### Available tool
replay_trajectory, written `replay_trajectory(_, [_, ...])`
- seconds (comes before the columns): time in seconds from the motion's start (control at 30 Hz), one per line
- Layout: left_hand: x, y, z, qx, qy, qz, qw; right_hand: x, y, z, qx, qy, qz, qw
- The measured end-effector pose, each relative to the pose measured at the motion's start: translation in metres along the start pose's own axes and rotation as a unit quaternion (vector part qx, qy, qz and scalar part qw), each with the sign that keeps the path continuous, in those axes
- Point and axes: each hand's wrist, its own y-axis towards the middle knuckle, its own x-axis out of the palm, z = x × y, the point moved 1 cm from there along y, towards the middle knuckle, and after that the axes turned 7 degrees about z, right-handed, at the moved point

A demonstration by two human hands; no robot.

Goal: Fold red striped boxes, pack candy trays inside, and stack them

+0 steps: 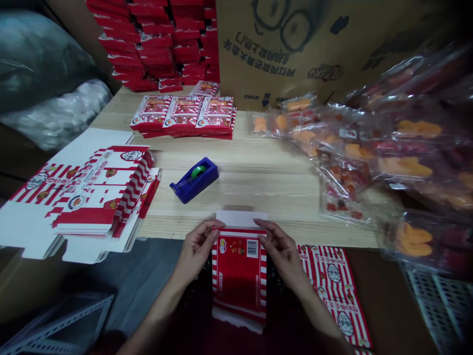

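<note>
Red box [237, 278] is pinched by left hand [199, 242] and right hand [281, 250], neither nearer. Long side's pointed bodyward from the grip.

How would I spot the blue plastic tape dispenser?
Find the pale wooden table, then the red-and-white cardboard cartons at its left. To their right sits the dispenser, set apart by its blue colour and green tape roll.

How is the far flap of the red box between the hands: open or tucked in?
Open: the white flap sticks out beyond the red box, not tucked inside.
</note>
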Motion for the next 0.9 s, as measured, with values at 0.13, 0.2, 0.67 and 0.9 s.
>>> replay_trajectory(0.13, [0.000, 0.000, 0.007, -0.004, 0.002, 0.013, 1.000, 0.005, 0.002, 0.005, -0.014, 0.032, 0.035, 0.999])
replay_trajectory(0.2, [0.001, 0.002, 0.014, -0.005, -0.004, 0.021, 1.000, 0.006, 0.008, 0.002, -0.022, 0.010, 0.037, 0.999])
replay_trajectory(0.67, [0.004, 0.011, 0.004, 0.039, -0.005, 0.014, 0.999, 0.002, 0.023, 0.012, 0.037, 0.043, 0.010, 0.998])
replay_trajectory(0.9, [0.022, 0.018, 0.009, -0.044, -0.233, 0.020, 0.971, 0.008, 0.030, -0.010, 0.107, 0.199, -0.026, 0.974])
